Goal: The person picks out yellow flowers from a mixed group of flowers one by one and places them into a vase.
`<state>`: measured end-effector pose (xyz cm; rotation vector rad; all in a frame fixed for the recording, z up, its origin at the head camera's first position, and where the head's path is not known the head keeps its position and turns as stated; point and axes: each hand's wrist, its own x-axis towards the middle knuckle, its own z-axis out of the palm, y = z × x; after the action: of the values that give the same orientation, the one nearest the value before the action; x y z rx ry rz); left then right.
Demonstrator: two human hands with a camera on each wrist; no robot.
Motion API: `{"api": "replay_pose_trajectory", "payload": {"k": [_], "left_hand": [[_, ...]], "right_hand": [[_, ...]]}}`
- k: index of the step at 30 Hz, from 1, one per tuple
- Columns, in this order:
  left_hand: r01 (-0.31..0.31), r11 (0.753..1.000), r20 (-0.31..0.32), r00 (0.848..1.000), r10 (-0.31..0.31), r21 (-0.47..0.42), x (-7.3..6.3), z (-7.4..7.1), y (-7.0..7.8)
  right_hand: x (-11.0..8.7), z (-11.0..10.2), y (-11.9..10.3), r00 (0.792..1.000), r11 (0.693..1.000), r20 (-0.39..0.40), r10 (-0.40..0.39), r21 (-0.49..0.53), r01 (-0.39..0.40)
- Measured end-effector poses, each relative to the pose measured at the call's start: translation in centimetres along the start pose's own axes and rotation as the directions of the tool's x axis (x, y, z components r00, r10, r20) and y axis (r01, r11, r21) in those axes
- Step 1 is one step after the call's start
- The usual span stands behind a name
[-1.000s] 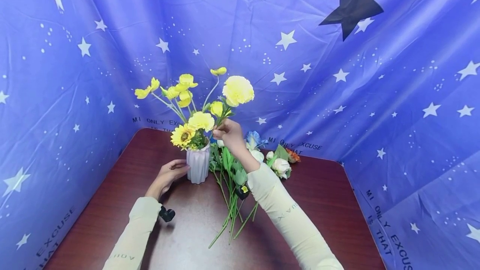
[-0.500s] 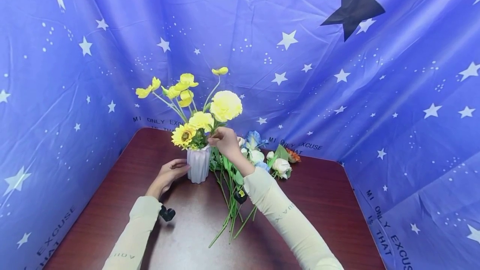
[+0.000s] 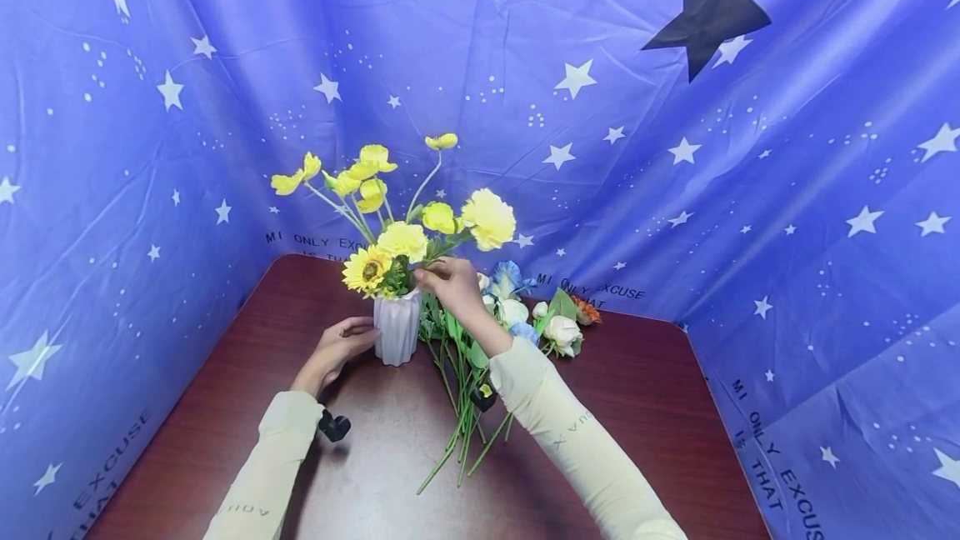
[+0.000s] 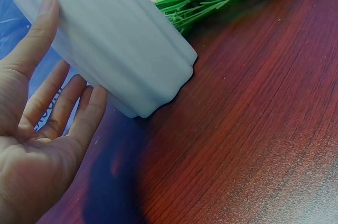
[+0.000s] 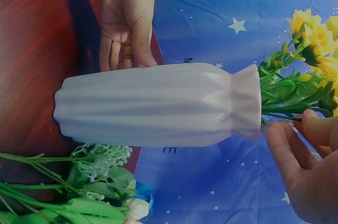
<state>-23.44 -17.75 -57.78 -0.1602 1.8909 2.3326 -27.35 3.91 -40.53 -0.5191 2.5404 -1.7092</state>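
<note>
A pale ribbed vase point(image 3: 397, 336) stands upright on the table, filled with yellow flowers, among them a sunflower point(image 3: 368, 270). My left hand point(image 3: 341, 350) is at its left side; in the left wrist view the thumb and fingertips point(image 4: 99, 96) touch the vase wall, the fingers loosely bent. Just above the rim, my right hand point(image 3: 455, 286) pinches the stem of a yellow carnation point(image 3: 489, 219) between thumb and fingers. The carnation's head leans out to the right. In the right wrist view, green stems point(image 5: 285, 115) run from the vase mouth to those fingertips.
Right of the vase lies a pile of loose flowers, with green stems point(image 3: 459, 440) toward me, a blue bloom point(image 3: 507, 277), a white rose point(image 3: 562, 335) and an orange flower point(image 3: 587, 311). A blue starry curtain point(image 3: 465, 65) surrounds the brown table point(image 3: 630, 423).
My right hand has moved down and left to the vase mouth with the carnation. The carnation's head first went down and left, then tipped right. My left hand has stayed at the vase.
</note>
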Motion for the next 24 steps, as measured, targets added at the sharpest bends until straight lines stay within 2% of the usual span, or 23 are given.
{"api": "replay_pose_trajectory", "payload": {"k": [8,13,20,24], "left_hand": [[0.000,1.000,-0.003,1.000,-0.001,-0.010,-0.14,0.07,0.06],[-0.001,1.000,-0.009,1.000,0.001,0.002,-0.07,0.10,0.03],[0.010,0.999,-0.030,1.000,-0.009,0.031,0.14,0.13,-0.18],[0.009,1.000,-0.033,0.999,-0.008,0.020,0.12,0.12,-0.27]], "right_hand": [[0.13,-0.07,-0.30,0.995,0.982,-0.099,0.026,0.188,-0.007],[0.13,-0.13,-0.48,0.995,0.980,-0.097,0.037,0.200,-0.017],[-0.04,0.02,-0.72,0.993,0.945,-0.093,0.068,0.325,-0.034],[-0.08,0.13,-0.79,0.992,0.941,-0.105,0.075,0.337,-0.035]]}}
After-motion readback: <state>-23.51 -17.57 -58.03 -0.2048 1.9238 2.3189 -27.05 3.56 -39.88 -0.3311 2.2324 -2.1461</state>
